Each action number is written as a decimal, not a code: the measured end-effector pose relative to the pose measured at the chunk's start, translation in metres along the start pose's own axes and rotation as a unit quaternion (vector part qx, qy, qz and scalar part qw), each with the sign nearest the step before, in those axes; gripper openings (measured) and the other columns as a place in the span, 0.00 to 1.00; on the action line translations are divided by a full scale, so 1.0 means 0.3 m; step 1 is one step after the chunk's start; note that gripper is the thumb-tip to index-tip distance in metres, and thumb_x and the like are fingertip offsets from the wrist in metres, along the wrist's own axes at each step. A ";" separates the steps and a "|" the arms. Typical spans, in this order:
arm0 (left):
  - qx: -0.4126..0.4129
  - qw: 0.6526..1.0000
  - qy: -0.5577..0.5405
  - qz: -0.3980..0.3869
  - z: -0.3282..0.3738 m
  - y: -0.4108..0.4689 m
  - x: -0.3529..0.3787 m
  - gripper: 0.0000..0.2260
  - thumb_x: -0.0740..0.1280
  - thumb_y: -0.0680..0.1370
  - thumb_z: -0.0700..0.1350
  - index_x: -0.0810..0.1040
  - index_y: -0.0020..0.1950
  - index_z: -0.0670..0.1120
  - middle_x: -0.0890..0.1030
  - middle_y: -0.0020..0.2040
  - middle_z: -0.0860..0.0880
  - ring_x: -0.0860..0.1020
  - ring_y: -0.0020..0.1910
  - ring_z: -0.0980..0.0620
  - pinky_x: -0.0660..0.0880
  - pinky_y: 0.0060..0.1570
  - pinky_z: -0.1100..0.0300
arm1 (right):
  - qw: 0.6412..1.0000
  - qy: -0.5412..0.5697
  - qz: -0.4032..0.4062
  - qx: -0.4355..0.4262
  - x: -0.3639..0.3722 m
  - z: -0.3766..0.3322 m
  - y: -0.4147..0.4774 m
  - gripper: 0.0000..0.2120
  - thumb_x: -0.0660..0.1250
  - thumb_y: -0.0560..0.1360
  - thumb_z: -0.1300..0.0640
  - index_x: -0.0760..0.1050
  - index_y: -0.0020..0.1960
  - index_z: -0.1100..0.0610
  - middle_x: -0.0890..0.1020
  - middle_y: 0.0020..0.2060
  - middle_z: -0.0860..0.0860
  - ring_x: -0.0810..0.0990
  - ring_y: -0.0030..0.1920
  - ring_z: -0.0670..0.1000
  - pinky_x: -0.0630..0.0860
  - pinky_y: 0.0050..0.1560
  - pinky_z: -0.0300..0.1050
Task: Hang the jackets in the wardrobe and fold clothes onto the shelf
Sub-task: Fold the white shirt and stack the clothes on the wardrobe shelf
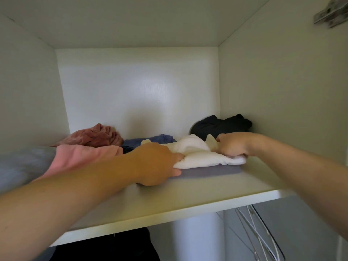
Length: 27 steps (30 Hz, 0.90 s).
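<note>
A folded white garment (197, 155) lies on top of a folded lilac-grey garment (211, 171) on the white wardrobe shelf (169, 200). My left hand (158, 164) grips the white garment's left edge, thumb underneath and fingers curled over it. At the garment's right end, my right hand (233, 146) holds the fabric with curled fingers. Both forearms reach over the shelf's front edge.
To the left lie a folded pink garment (82, 157), a crumpled dusty-pink one (98, 137) and grey fabric (20, 162). A blue folded piece (150, 140) and a black garment (222, 126) sit at the back. White wire hangers (263, 240) and dark clothing (105, 247) hang below.
</note>
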<state>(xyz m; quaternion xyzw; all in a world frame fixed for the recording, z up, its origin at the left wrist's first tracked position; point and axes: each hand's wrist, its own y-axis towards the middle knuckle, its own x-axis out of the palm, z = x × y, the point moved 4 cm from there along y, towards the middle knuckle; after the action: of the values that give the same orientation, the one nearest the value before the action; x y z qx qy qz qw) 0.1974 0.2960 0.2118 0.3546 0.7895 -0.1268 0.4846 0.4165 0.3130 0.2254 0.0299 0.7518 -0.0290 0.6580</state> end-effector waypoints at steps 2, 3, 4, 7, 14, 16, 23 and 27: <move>0.009 0.999 -0.017 0.025 0.073 0.022 -0.039 0.19 0.54 0.83 0.61 0.69 0.71 0.56 0.81 0.54 0.48 0.74 0.45 0.47 0.74 0.54 0.48 | 0.999 -0.021 -0.013 0.035 -0.036 0.065 -0.032 0.16 0.66 0.75 0.52 0.79 0.60 0.58 0.84 0.47 0.53 0.78 0.39 0.50 0.70 0.35 0.40; 0.016 0.999 -0.027 0.033 0.112 0.035 -0.063 0.18 0.54 0.84 0.60 0.70 0.70 0.56 0.81 0.54 0.47 0.72 0.43 0.47 0.74 0.49 0.51 | 0.998 -0.035 -0.015 0.054 -0.052 0.092 -0.047 0.18 0.66 0.76 0.53 0.77 0.64 0.58 0.83 0.50 0.53 0.79 0.40 0.50 0.72 0.34 0.40; 0.027 0.998 -0.033 0.041 0.155 0.047 -0.088 0.18 0.54 0.84 0.59 0.71 0.70 0.55 0.80 0.53 0.46 0.72 0.43 0.47 0.72 0.42 0.54 | 0.996 -0.050 -0.012 0.068 -0.064 0.111 -0.062 0.19 0.65 0.77 0.54 0.74 0.68 0.58 0.81 0.52 0.53 0.78 0.41 0.50 0.73 0.33 0.40; 0.061 0.995 -0.015 0.076 0.264 0.069 -0.154 0.14 0.55 0.85 0.55 0.74 0.65 0.51 0.79 0.49 0.46 0.73 0.42 0.48 0.60 0.31 0.56 | 0.996 -0.051 0.044 0.057 -0.083 0.134 -0.054 0.30 0.64 0.78 0.56 0.61 0.78 0.55 0.74 0.67 0.55 0.78 0.57 0.55 0.76 0.50 0.44; 0.060 0.989 -0.062 0.119 0.240 -0.040 -0.123 0.12 0.54 0.83 0.62 0.68 0.62 0.59 0.78 0.43 0.53 0.75 0.42 0.48 0.71 0.53 0.46 | 0.976 0.131 0.120 -0.126 -0.017 0.060 -0.063 0.25 0.57 0.78 0.66 0.74 0.72 0.49 0.74 0.71 0.46 0.70 0.72 0.48 0.62 0.61 0.33; 0.038 0.990 -0.110 0.073 0.228 -0.070 -0.139 0.16 0.52 0.83 0.65 0.70 0.65 0.61 0.80 0.48 0.54 0.77 0.47 0.49 0.71 0.57 0.46 | 0.980 0.134 0.080 -0.122 0.024 0.050 -0.042 0.19 0.55 0.82 0.59 0.80 0.65 0.48 0.81 0.63 0.45 0.76 0.64 0.47 0.68 0.55 0.34; -0.108 0.944 -0.312 -0.022 0.065 0.049 -0.113 0.27 0.44 0.84 0.63 0.73 0.72 0.53 0.78 0.65 0.44 0.77 0.60 0.46 0.71 0.65 0.49 | 0.992 -0.038 0.116 -0.037 -0.025 0.040 -0.038 0.24 0.51 0.84 0.47 0.69 0.74 0.57 0.73 0.71 0.53 0.71 0.67 0.55 0.66 0.67 0.49; -0.102 0.940 -0.320 -0.056 0.069 0.077 -0.059 0.28 0.44 0.85 0.63 0.69 0.76 0.50 0.74 0.71 0.46 0.73 0.66 0.47 0.67 0.69 0.50 | 0.982 0.079 0.074 -0.158 0.005 -0.091 -0.103 0.24 0.52 0.85 0.45 0.60 0.80 0.47 0.62 0.79 0.45 0.59 0.78 0.49 0.55 0.73 0.40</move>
<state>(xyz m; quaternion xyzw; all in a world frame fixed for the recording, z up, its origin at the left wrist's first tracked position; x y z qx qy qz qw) 0.2320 0.2937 0.2199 0.1991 0.6198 -0.1789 0.7377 0.3868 0.2845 0.2277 -0.0167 0.7923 0.1413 0.5933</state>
